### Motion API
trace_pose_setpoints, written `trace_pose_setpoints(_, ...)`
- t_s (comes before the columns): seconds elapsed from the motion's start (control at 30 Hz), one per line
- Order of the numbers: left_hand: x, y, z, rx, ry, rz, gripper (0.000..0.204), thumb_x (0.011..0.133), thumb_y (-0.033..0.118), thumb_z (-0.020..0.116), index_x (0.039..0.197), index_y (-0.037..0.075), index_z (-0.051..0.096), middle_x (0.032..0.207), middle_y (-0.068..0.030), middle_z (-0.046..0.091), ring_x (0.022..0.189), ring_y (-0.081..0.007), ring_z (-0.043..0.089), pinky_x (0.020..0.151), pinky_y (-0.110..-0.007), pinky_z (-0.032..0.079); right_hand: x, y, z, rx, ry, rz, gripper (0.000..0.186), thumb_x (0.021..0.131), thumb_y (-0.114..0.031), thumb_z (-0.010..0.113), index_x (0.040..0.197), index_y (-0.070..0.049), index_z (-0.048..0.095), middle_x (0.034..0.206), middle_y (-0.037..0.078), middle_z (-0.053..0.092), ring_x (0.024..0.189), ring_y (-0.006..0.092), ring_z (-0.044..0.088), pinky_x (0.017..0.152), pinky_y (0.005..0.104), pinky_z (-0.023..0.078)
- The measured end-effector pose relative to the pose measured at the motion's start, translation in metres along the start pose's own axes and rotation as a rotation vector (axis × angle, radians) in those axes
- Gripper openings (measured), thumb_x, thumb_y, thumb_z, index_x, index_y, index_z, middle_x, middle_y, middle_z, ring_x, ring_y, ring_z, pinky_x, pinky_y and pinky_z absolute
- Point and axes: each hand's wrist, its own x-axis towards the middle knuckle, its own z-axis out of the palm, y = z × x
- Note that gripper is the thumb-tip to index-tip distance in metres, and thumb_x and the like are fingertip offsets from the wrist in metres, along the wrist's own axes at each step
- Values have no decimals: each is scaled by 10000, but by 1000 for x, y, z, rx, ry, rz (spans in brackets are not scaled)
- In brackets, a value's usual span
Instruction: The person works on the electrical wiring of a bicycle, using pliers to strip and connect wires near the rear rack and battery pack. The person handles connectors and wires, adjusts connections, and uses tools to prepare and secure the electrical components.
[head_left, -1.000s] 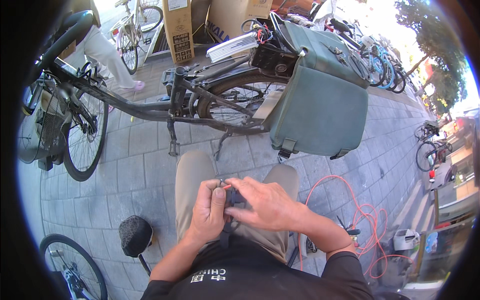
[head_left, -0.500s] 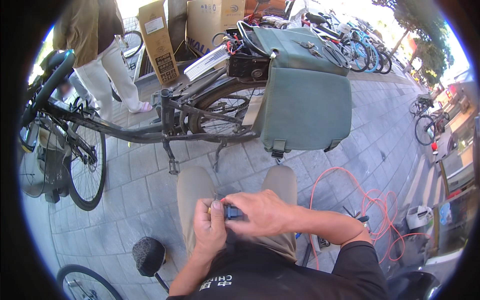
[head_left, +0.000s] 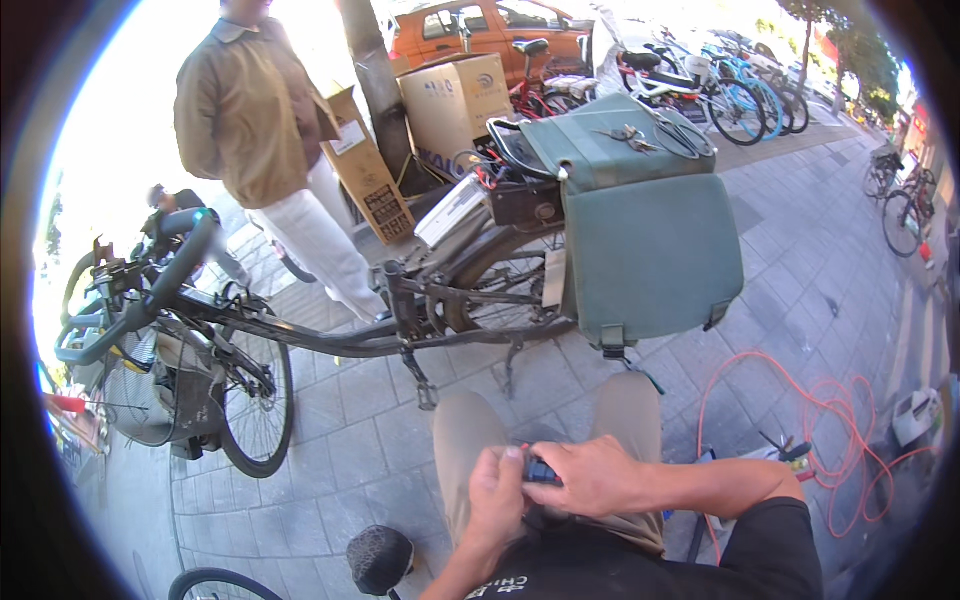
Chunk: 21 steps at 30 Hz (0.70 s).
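Note:
My left hand [head_left: 497, 490] is closed, thumb uppermost, around something small between my knees, with a short red bit showing at the fingertips. My right hand [head_left: 590, 472] grips a small dark object [head_left: 540, 471] beside it; I cannot make out exactly what it is. Ahead of me stands a black bicycle frame [head_left: 400, 305] without a seat in view, with wires and a silver box [head_left: 448, 212] near its rear rack. A green pannier bag [head_left: 650, 255] hangs over the rack, with keys and small metal items on top.
A person [head_left: 250, 110] in a brown jacket stands behind the bicycle near cardboard boxes [head_left: 452, 105]. An orange hose [head_left: 800, 400] lies coiled at the right near tools. A saddle [head_left: 378, 555] is at lower left. Parked bicycles [head_left: 740, 105] line the pavement, with an orange car behind.
My view has lifted and turned, showing more of the standing person and the car. My hands stay together between my knees, the dark object held between them.

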Motion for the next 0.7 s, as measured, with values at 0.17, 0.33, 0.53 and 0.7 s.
trace_pose_setpoints(0.17,-4,3,3,-18,-85,-51,249,1155,307,583,1091,67,603,735,-6,598,508,-64,499,421,-258,390,0,13,-10,-9,-101,15,718,973,-600,656,1388,-14,663,1035,231,799,956,409,782,817,528,607)
trace_pose_setpoints(0.33,3,-2,6,46,-21,-81,269,1147,314,602,1079,54,608,704,2,573,477,-80,473,415,-276,382,-1,19,11,-133,8,69,687,934,-664,696,1380,-142,709,960,132,819,838,341,800,732,484,621)
trace_pose_setpoints(0.53,4,-13,-9,74,-95,-90,243,1146,283,588,1098,47,624,728,-34,627,468,-96,509,397,-288,405,-10,22,18,-67,133,-99,680,960,-651,685,1247,-36,727,883,182,805,759,367,787,656,508,607)
trace_pose_setpoints(0.7,5,-22,-5,36,-123,-108,283,1146,314,595,1075,40,601,685,-29,595,467,-97,500,409,-281,390,-12,22,7,-55,43,-32,658,945,-627,697,1275,-58,725,850,194,797,759,403,779,679,522,605)
